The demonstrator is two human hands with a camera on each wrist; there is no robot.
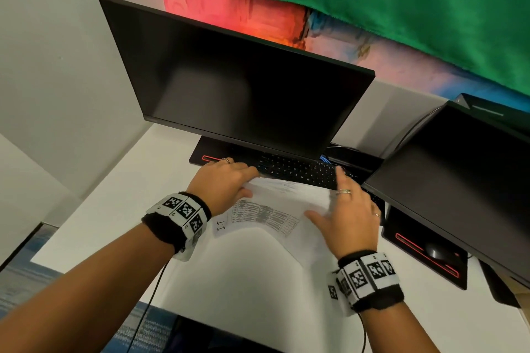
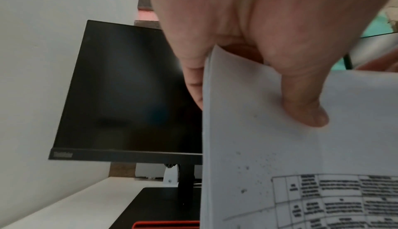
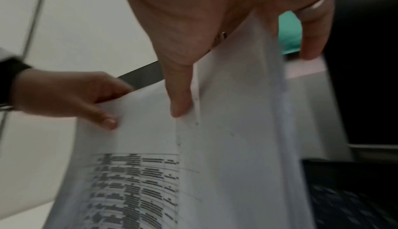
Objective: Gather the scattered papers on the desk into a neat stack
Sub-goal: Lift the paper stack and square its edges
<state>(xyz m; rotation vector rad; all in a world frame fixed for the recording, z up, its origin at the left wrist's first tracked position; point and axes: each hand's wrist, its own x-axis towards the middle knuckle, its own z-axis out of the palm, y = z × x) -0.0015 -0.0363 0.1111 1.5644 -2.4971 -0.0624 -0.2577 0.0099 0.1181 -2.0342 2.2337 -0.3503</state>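
A bundle of white papers [image 1: 286, 203] stands tilted on the white desk [image 1: 114, 209], just in front of the keyboard; the front sheet carries a printed table. My left hand [image 1: 243, 183] grips the bundle's upper left edge. In the left wrist view its thumb [image 2: 301, 106] lies on the front sheet [image 2: 280, 147] and its fingers [image 2: 193, 79] curl behind. My right hand [image 1: 332, 198] holds the right edge. Its thumb [image 3: 180, 96] presses the front of the papers [image 3: 226, 147], and its other fingers [image 3: 312, 33] are behind them.
A dark monitor [image 1: 235, 80] stands straight ahead, with a black keyboard [image 1: 298, 169] under it, right behind the papers. A second monitor [image 1: 459, 175] crowds the right side, with a black mouse [image 1: 434, 251] on its base. The desk's front edge is cut out toward me.
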